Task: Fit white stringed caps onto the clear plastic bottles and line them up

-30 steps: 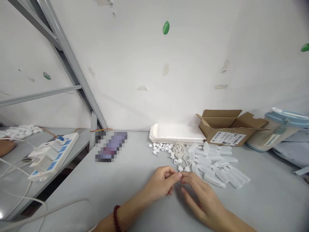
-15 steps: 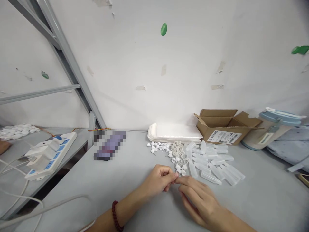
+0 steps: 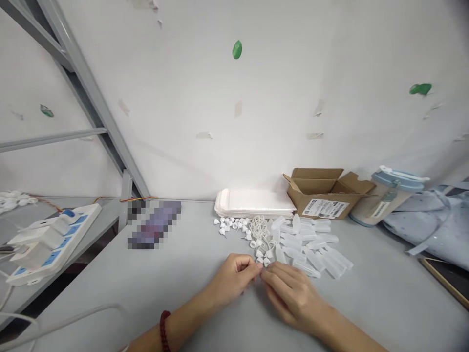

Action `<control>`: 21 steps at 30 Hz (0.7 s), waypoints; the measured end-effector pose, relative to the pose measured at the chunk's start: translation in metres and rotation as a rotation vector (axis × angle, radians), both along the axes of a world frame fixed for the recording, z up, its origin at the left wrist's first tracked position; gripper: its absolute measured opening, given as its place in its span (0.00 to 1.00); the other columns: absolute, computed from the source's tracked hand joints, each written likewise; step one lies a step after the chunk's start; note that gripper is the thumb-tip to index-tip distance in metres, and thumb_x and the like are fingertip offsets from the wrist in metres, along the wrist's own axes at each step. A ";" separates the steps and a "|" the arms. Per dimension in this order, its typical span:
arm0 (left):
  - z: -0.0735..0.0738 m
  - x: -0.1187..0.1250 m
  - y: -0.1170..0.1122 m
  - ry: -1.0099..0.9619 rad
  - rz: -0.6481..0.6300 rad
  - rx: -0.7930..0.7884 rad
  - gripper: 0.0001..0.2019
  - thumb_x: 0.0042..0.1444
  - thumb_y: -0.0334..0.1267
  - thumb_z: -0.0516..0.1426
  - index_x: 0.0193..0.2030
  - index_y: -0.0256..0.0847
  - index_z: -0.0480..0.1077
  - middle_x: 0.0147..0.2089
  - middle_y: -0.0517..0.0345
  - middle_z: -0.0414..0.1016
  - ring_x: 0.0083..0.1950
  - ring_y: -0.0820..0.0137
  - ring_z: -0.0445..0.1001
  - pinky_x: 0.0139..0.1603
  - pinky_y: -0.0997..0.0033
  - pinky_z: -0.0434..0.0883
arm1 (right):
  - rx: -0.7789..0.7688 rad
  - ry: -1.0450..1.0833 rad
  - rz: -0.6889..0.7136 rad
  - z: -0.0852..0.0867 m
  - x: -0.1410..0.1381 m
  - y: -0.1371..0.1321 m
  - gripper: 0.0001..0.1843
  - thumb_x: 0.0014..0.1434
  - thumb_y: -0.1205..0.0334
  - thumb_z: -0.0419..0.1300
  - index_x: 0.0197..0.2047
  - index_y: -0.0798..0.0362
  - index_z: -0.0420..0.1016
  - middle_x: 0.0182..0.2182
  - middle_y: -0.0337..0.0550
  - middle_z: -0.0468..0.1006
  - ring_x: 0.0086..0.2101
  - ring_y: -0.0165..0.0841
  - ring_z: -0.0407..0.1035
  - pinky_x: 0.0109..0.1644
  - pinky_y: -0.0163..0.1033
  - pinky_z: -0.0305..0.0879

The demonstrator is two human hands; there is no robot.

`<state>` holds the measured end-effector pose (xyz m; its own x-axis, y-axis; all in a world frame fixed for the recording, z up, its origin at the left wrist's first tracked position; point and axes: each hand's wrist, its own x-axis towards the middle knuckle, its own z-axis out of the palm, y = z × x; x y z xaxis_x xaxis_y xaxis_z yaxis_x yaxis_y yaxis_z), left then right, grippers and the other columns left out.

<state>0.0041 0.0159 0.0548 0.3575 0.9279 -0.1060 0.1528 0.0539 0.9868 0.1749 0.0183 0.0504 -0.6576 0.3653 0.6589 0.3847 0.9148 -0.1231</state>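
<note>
My left hand [image 3: 237,277] is closed in a pinch low over the grey table, thumb against the curled fingers. Its fingertips meet those of my right hand [image 3: 293,296], which is also closed, fingers bent inward. Whatever lies between the fingertips is too small or hidden to name. Just beyond them are several small white caps [image 3: 259,260], some with thin pointed tips. A tangle of whitish cord [image 3: 259,229] lies behind these. More white caps [image 3: 227,225] are scattered to the left of the cord. Right of it is a heap of translucent plastic tubes [image 3: 293,240].
Against the wall sits a stack of white padded envelopes [image 3: 256,200], with an open cardboard box [image 3: 322,195] beside it. A blue-lidded jug [image 3: 388,195], pale blue bag [image 3: 432,220] and phone [image 3: 449,283] are at right. A power strip [image 3: 60,244] with cables occupies the left.
The view has turned slightly right, so the scene sits further left. My right hand's fingers have curled in more, closing against the left fingertips.
</note>
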 end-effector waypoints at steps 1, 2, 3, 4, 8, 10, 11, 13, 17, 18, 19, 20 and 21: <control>-0.001 0.001 0.000 0.004 0.000 0.008 0.19 0.55 0.47 0.51 0.18 0.40 0.56 0.14 0.69 0.54 0.16 0.79 0.53 0.19 0.77 0.52 | 0.008 0.013 0.015 0.002 0.000 -0.001 0.11 0.57 0.77 0.48 0.37 0.58 0.69 0.26 0.48 0.74 0.29 0.34 0.68 0.32 0.37 0.67; -0.002 0.001 0.000 0.006 0.001 0.020 0.19 0.56 0.47 0.50 0.18 0.40 0.56 0.14 0.69 0.54 0.17 0.78 0.53 0.19 0.77 0.53 | 0.020 0.024 0.029 0.004 0.000 -0.003 0.12 0.56 0.77 0.48 0.40 0.59 0.69 0.29 0.49 0.75 0.33 0.35 0.69 0.35 0.38 0.68; -0.002 0.002 0.000 0.006 0.001 0.032 0.19 0.56 0.47 0.50 0.19 0.40 0.55 0.14 0.69 0.55 0.17 0.78 0.54 0.19 0.77 0.53 | 0.035 0.032 0.038 0.006 -0.001 -0.005 0.13 0.56 0.77 0.48 0.42 0.59 0.69 0.31 0.50 0.76 0.36 0.35 0.70 0.39 0.39 0.69; -0.003 0.003 0.001 0.007 0.002 0.041 0.19 0.57 0.47 0.50 0.19 0.40 0.55 0.14 0.69 0.54 0.17 0.78 0.54 0.19 0.77 0.53 | 0.047 0.035 0.048 0.008 0.000 -0.007 0.14 0.56 0.77 0.48 0.44 0.60 0.69 0.33 0.50 0.76 0.38 0.36 0.70 0.42 0.39 0.69; -0.004 0.007 0.001 0.047 0.015 0.069 0.16 0.56 0.43 0.50 0.20 0.40 0.55 0.16 0.69 0.53 0.19 0.78 0.53 0.21 0.77 0.53 | 0.032 0.025 0.083 0.014 0.003 -0.011 0.15 0.56 0.77 0.48 0.43 0.60 0.70 0.33 0.51 0.77 0.40 0.36 0.71 0.44 0.38 0.70; -0.004 0.010 0.001 0.088 0.029 0.108 0.15 0.56 0.40 0.51 0.20 0.39 0.56 0.18 0.68 0.53 0.22 0.78 0.53 0.22 0.77 0.52 | 0.004 0.012 0.086 0.015 0.006 -0.011 0.15 0.56 0.77 0.48 0.42 0.59 0.70 0.30 0.49 0.76 0.36 0.35 0.71 0.40 0.38 0.70; -0.004 0.012 0.001 0.114 0.036 0.127 0.15 0.55 0.38 0.51 0.19 0.38 0.56 0.19 0.68 0.54 0.22 0.78 0.53 0.23 0.77 0.52 | -0.006 0.003 0.079 0.015 0.008 -0.010 0.14 0.56 0.77 0.48 0.42 0.59 0.70 0.29 0.48 0.76 0.34 0.35 0.71 0.38 0.37 0.70; -0.003 0.015 -0.001 0.175 0.049 0.156 0.14 0.55 0.37 0.51 0.19 0.38 0.57 0.19 0.67 0.54 0.23 0.78 0.53 0.22 0.77 0.52 | 0.007 -0.026 0.051 0.014 0.012 -0.007 0.13 0.57 0.77 0.48 0.41 0.59 0.70 0.27 0.47 0.75 0.32 0.34 0.70 0.35 0.37 0.69; -0.004 0.018 -0.004 0.329 0.137 0.317 0.14 0.56 0.35 0.49 0.19 0.39 0.57 0.18 0.67 0.54 0.21 0.77 0.53 0.22 0.76 0.53 | 0.166 -0.131 -0.116 0.009 0.019 0.002 0.12 0.59 0.76 0.47 0.41 0.59 0.69 0.30 0.50 0.74 0.35 0.37 0.69 0.35 0.39 0.66; -0.005 0.019 -0.004 0.375 0.163 0.419 0.13 0.56 0.34 0.49 0.20 0.39 0.58 0.19 0.66 0.56 0.21 0.77 0.55 0.22 0.75 0.55 | 0.199 -0.166 -0.176 0.008 0.020 0.005 0.12 0.59 0.75 0.47 0.41 0.59 0.69 0.32 0.51 0.74 0.35 0.38 0.68 0.35 0.40 0.65; -0.006 0.019 -0.003 0.424 0.177 0.538 0.12 0.56 0.33 0.49 0.22 0.39 0.60 0.20 0.64 0.59 0.23 0.75 0.58 0.25 0.75 0.59 | 0.212 -0.205 -0.239 0.006 0.021 0.007 0.12 0.60 0.75 0.46 0.41 0.59 0.69 0.33 0.51 0.74 0.35 0.38 0.68 0.34 0.40 0.65; -0.007 0.019 -0.002 0.476 0.171 0.658 0.09 0.56 0.31 0.49 0.25 0.38 0.63 0.24 0.61 0.64 0.27 0.73 0.63 0.29 0.73 0.63 | 0.207 -0.245 -0.300 0.005 0.022 0.009 0.13 0.60 0.74 0.45 0.40 0.58 0.69 0.33 0.51 0.73 0.35 0.38 0.67 0.32 0.39 0.64; -0.008 0.018 0.000 0.529 0.150 0.766 0.05 0.55 0.31 0.50 0.30 0.38 0.66 0.30 0.57 0.68 0.33 0.70 0.66 0.35 0.70 0.66 | 0.189 -0.284 -0.355 0.003 0.022 0.011 0.13 0.60 0.73 0.44 0.39 0.57 0.68 0.31 0.50 0.72 0.33 0.38 0.66 0.30 0.38 0.63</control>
